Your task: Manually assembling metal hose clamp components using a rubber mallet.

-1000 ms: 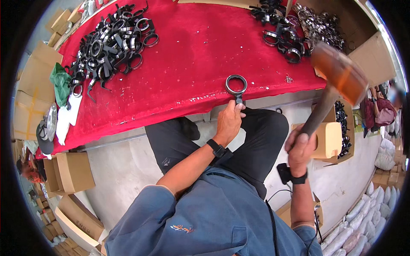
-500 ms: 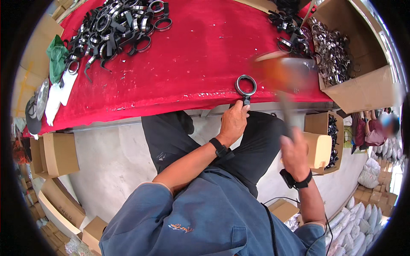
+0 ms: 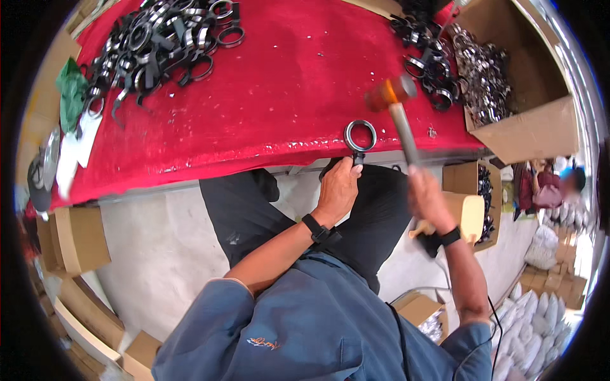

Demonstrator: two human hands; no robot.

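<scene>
At the table's near edge, my left hand (image 3: 340, 185) pinches the short black stem of a round metal ring clamp (image 3: 348, 141). The ring is upright in the view, over the red cloth's border, with cloth showing through it. My right hand (image 3: 427, 197) is closed round the grey handle of a mallet (image 3: 391, 93) with an amber and dark head. That head is beyond the ring and to its right, apart from it. Across the table at the far left lies a heap of black and silver ring clamps (image 3: 155, 44).
A red cloth (image 3: 267, 101) covers the table. At the right, a cardboard box (image 3: 534, 130) holds shiny metal parts, with more black clamps (image 3: 438, 70) beside it. Below stands a box (image 3: 467, 178) of dark parts. Green cloth (image 3: 72, 95) lies at the left edge. Cartons (image 3: 82, 238) stand on the floor.
The mallet has swung leftward, its head now nearer above the ring and less blurred. My left hand keeps its hold on the ring clamp. The whole view has shifted slightly.
</scene>
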